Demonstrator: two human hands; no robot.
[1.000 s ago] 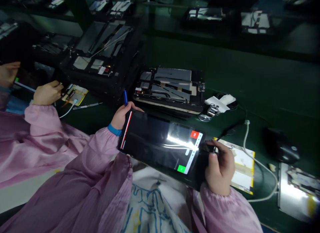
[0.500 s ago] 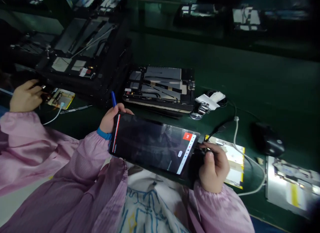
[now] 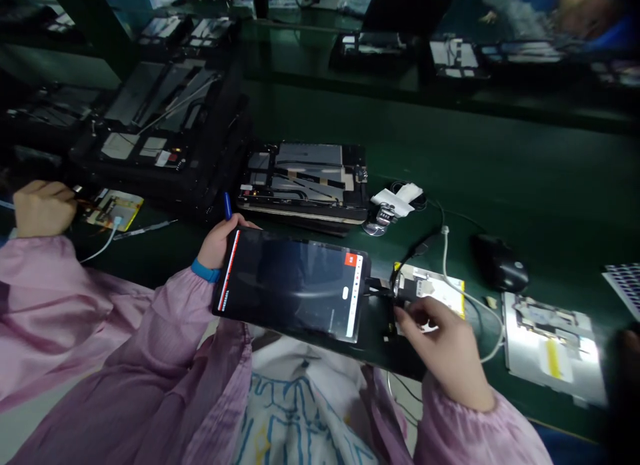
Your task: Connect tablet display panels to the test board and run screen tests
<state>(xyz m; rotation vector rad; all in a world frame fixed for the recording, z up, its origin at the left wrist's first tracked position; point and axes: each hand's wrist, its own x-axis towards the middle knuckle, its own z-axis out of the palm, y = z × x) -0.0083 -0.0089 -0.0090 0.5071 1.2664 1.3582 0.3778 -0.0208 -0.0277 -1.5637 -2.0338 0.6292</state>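
Observation:
My left hand (image 3: pixel 215 244) grips the left edge of a lit display panel (image 3: pixel 290 285), held tilted. A blue pen (image 3: pixel 227 205) sticks up from the same hand. The panel's picture is mostly dark, with a red square and a white strip at its right side. Dark flat cables (image 3: pixel 379 286) run from its right edge toward a white-and-yellow battery pack (image 3: pixel 443 290) on the bench. My right hand (image 3: pixel 440 338) is beside the pack's near edge, thumb and fingers curled together. Whether a small part sits between those fingertips I cannot make out.
Opened tablet bodies (image 3: pixel 305 175) are stacked behind the panel; a taller stack (image 3: pixel 150 118) stands left. A black mouse (image 3: pixel 500 262), a white cable (image 3: pixel 447 258) and a metal plate (image 3: pixel 555 348) lie right. A co-worker's hand (image 3: pixel 45 208) is by another battery pack (image 3: pixel 117 208) at left.
My right hand has moved away from the panel's right edge, to the right and down, exposing the cables there. The view has shifted slightly; my left hand still grips the panel.

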